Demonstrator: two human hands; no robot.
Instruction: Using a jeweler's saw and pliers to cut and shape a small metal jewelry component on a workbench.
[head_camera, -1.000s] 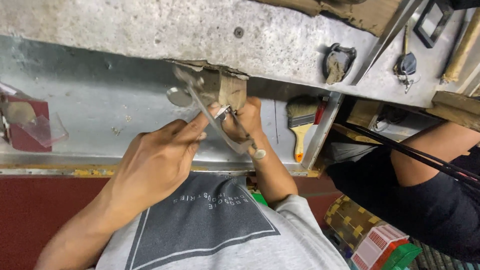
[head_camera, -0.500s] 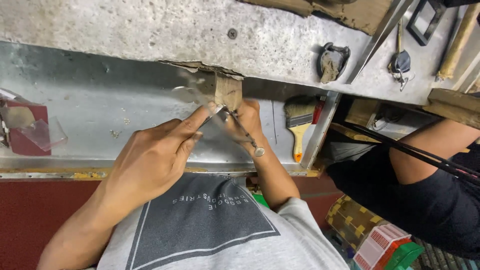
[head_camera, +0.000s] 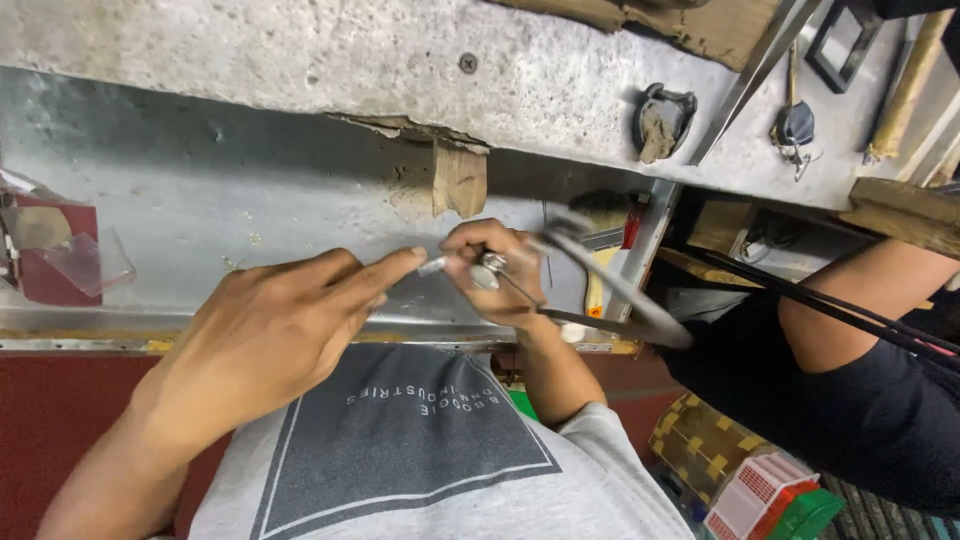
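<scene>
Left hand (head_camera: 275, 335) fingers extended, tips pinching one end of a small metal piece (head_camera: 440, 265). Right hand (head_camera: 495, 270) closed around the other end and gripping a small saw (head_camera: 610, 290), blurred, angled off to its right. Wooden block (head_camera: 458, 180) just above both hands on the table (head_camera: 250, 200). Risk: blade could skip onto the left fingertips, since the piece looks hand-held, unclamped.

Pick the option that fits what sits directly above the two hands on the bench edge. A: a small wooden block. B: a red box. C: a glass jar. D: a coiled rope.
A: a small wooden block sticks out from the grey bench edge right above the left hand and right hand, which pinch a small metal piece.
</scene>
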